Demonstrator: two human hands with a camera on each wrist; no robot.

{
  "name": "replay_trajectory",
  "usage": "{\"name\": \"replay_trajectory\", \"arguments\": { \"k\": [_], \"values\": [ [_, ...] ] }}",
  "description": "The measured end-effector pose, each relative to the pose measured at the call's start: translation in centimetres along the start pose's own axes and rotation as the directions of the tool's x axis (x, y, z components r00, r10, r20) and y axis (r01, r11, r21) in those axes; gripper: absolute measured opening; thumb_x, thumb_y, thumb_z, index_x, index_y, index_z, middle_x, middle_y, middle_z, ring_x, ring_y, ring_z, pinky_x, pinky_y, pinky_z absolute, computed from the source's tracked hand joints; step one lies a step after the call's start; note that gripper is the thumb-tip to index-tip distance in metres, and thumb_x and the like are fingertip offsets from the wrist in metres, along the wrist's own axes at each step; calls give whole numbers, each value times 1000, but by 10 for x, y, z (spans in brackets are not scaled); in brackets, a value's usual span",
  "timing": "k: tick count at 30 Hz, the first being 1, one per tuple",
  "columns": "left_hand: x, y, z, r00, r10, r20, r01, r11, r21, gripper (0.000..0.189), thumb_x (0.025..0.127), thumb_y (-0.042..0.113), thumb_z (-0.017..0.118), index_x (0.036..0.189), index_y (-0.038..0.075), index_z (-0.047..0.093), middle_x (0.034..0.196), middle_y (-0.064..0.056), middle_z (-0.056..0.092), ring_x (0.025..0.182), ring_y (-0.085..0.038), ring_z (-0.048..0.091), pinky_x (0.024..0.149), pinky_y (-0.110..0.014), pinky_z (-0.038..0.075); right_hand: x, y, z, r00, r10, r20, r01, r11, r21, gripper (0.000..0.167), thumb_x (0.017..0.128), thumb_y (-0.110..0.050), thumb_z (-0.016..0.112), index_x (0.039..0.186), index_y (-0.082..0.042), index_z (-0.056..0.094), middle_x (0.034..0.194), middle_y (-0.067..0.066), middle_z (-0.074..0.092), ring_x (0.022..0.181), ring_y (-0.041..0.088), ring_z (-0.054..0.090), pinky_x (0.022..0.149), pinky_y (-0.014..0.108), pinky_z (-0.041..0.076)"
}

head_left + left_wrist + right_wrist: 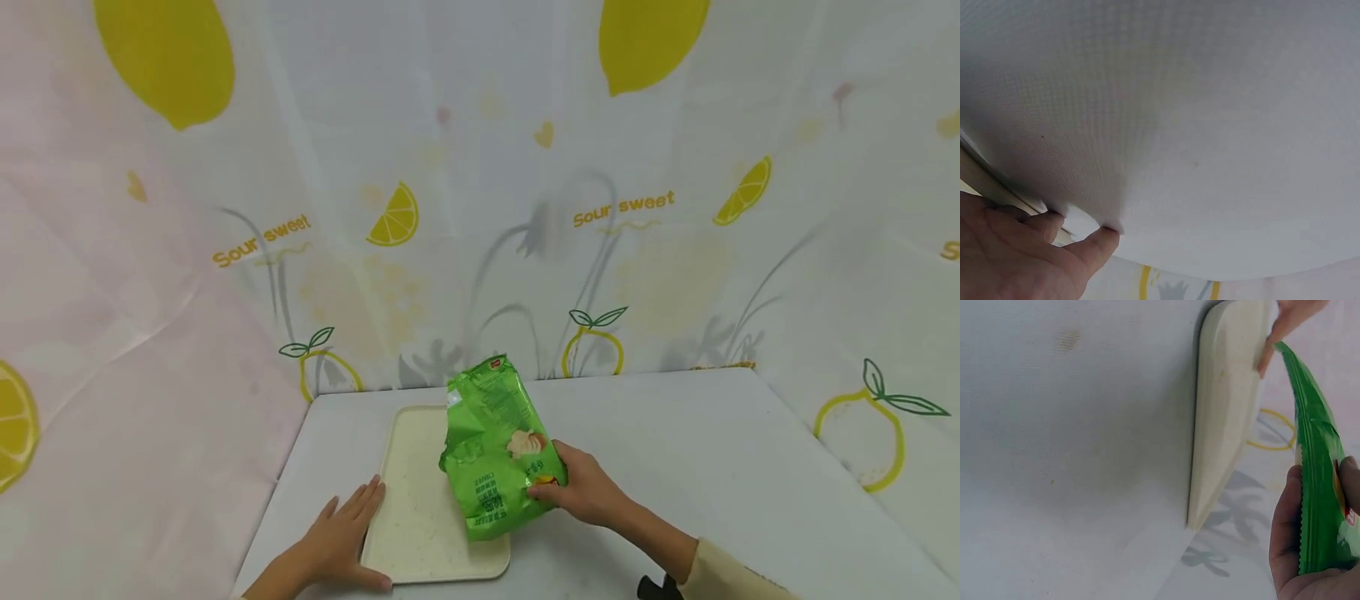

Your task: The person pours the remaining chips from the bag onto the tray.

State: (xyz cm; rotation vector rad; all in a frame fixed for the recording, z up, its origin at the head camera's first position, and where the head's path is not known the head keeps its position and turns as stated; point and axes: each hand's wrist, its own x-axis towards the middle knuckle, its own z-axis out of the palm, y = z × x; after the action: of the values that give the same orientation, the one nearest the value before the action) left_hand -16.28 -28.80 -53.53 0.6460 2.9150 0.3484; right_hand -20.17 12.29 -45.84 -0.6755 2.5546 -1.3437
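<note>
A green snack bag [491,467] is tilted above the right part of a cream tray [408,550]. My right hand [588,487] grips the bag's lower right edge, thumb on the front and fingers behind. In the right wrist view, the right hand [1291,544] pinches the crimped end of the bag [1317,456], beside the tray [1229,394]. My left hand [341,533] rests at the tray's left edge with fingers stretched out. The left wrist view shows the left hand's [1022,256] fingertips on the white surface by the tray's rim [991,184].
The tray lies on a white table [675,467], toward its left side. Behind and beside the table hangs a lemon-printed cloth [480,275]. A small black object [658,588] shows beneath the right forearm at the bottom edge.
</note>
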Motion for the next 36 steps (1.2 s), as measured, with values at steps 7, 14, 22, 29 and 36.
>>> {"name": "replay_trajectory", "arguments": {
  "k": [7,14,22,29,36],
  "values": [
    [-2,2,2,1000,8,-12,-8,1000,-12,138,58,86,68,154,-4,23,160,-25,25,143,-47,31,105,-75,24,3,-4,0,1000,-3,8,3,1000,-1,53,87,-31,77,126,-2,56,92,-1,64,74,4,55,63,23,46],
    [1,6,-5,1000,11,8,-11,1000,-6,137,60,85,68,154,-4,23,161,-24,22,145,-46,30,106,-75,24,8,-8,-3,1000,-4,16,5,999,-41,47,86,-33,77,120,-6,59,88,-4,64,71,4,55,62,22,47],
    [6,3,-4,1000,3,-2,-3,1000,1,140,59,87,67,155,-3,21,162,-23,21,146,-45,28,107,-75,23,21,-15,-6,999,-18,-44,16,1000,-26,45,86,-29,77,119,-5,59,90,-1,65,74,7,56,62,23,48],
    [4,3,0,1000,7,-17,-8,1000,-28,140,58,87,67,154,-4,21,161,-25,23,144,-47,29,106,-76,22,21,-10,0,996,-9,-87,6,999,-38,42,85,-26,78,116,-4,60,86,-2,63,70,7,54,59,23,46],
    [-1,3,-3,1000,-14,11,14,1000,-25,141,57,86,69,154,-4,22,161,-25,23,145,-45,28,105,-76,23,22,-7,4,999,-24,-21,23,998,-62,36,88,-27,76,115,-9,61,84,-4,62,69,6,52,58,22,45]
  ]
}}
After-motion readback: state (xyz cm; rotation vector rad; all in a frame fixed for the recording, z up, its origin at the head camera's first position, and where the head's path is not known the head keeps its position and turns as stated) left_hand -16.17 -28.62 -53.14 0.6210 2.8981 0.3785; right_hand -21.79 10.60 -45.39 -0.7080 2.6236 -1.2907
